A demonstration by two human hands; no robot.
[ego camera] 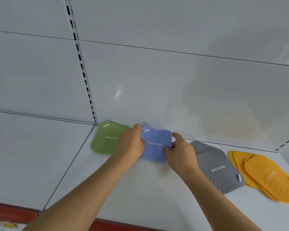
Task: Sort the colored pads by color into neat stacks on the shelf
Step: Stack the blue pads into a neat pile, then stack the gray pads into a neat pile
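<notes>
The white shelf [140, 189] is being filled with pad stacks: orange pads [264, 175] far right, grey pads [218, 165] beside them, green pad [103, 140] at the back left. The blue pad [155, 144] is being gripped at both side edges, left hand [131, 144] and right hand [180, 149], forearms stretched forward.

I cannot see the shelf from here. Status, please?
Both hands, left and right, hold blue pad by its sides. Green, grey, yellow pads lie apart. Nothing blocking.
</notes>
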